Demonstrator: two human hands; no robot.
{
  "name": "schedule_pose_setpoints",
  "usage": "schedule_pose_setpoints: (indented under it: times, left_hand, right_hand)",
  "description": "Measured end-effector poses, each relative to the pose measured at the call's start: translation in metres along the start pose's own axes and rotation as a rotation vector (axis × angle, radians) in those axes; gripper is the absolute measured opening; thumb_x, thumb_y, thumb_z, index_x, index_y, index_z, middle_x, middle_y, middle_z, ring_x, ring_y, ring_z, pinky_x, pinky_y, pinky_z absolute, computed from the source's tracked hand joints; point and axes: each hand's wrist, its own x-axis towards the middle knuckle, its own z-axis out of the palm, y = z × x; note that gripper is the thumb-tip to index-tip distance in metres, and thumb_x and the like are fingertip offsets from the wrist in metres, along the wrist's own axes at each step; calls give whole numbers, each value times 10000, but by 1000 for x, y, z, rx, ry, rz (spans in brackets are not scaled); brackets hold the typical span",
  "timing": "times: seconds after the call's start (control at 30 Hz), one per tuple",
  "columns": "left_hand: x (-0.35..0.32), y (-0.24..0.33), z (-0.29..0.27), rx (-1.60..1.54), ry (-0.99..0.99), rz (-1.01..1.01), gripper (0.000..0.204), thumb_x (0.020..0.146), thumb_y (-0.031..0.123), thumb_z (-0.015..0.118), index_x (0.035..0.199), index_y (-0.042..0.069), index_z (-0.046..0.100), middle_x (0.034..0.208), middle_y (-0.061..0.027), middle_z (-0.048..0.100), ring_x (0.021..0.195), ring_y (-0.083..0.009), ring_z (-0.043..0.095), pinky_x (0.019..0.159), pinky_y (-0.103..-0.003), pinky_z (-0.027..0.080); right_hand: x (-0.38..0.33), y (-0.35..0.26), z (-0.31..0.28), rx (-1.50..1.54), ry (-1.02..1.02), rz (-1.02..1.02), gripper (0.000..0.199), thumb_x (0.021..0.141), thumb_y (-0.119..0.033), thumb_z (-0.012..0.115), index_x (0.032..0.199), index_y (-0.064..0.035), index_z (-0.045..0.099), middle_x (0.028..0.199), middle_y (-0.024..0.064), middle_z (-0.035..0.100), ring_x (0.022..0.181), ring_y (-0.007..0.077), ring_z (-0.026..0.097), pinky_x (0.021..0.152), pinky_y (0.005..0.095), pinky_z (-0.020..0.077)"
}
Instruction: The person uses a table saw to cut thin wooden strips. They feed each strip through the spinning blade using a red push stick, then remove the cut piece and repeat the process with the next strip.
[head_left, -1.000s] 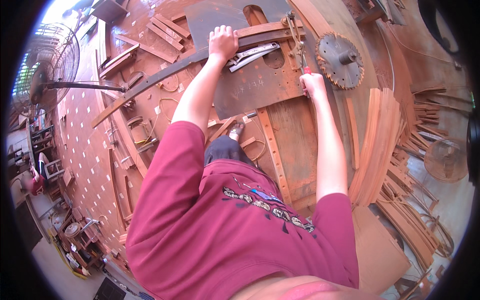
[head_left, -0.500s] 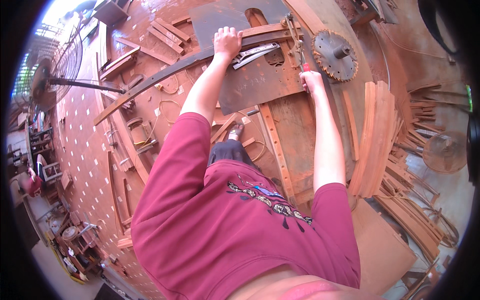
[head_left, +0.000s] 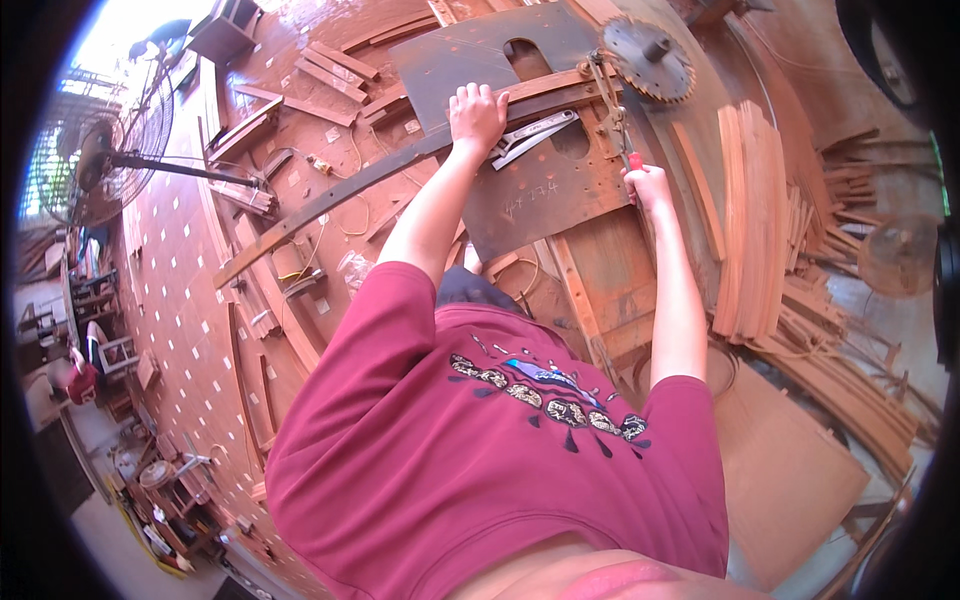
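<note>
We wear a loose maroon T-shirt, creased down the left side. Short, wide sleeves end near the elbows, forearms bare. Chest print: blue-purple streak over a row of rounded cream-and-black patches, dark teardrops below, small pale dashes above. Neckline same maroon. Dark bluish trousers show past the hem. Our left hand and right hand are bare.
</note>
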Motion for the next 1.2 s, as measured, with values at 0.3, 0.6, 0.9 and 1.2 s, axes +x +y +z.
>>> schedule_pose_setpoints:
  times: [0.3, 0.6, 0.9, 1.2]
  left_hand:
    - [-100, 62, -35, -20, -14, 88, 404, 987, 441, 548, 969, 49, 646, 984, -124, 594, 981, -307, 566, 841, -456, 438]
    - [-184, 113, -72, -84, -69, 118, 484, 954, 497, 577, 997, 20, 642, 989, -144, 580, 992, -314, 542, 855, -446, 417]
    - [-181, 118, -75, -86, -112, 136, 494, 962, 488, 569, 1033, 4, 634, 1019, -147, 576, 1002, -313, 540, 863, -443, 413]
    - [-137, 92, -59, -19, -100, 93, 430, 984, 450, 556, 990, 29, 642, 985, -120, 589, 975, -302, 550, 830, -438, 417]
  right_hand:
    - [-91, 70, -55, 43, 0, -7, 235, 689, -42, 610, 897, 40, 681, 638, 8, 583, 506, 90, 516, 463, 265, 397]
    - [-166, 129, -100, 23, 26, -2, 284, 700, -61, 595, 944, 60, 673, 617, 7, 557, 485, 94, 494, 470, 272, 381]
    - [-139, 154, -96, -413, 179, 105, 182, 826, -134, 626, 895, 19, 694, 749, 161, 692, 709, 258, 691, 675, 381, 515]
    - [-98, 93, -64, -421, 104, 259, 145, 824, -132, 665, 733, -23, 637, 634, 36, 616, 555, 146, 583, 534, 310, 468]
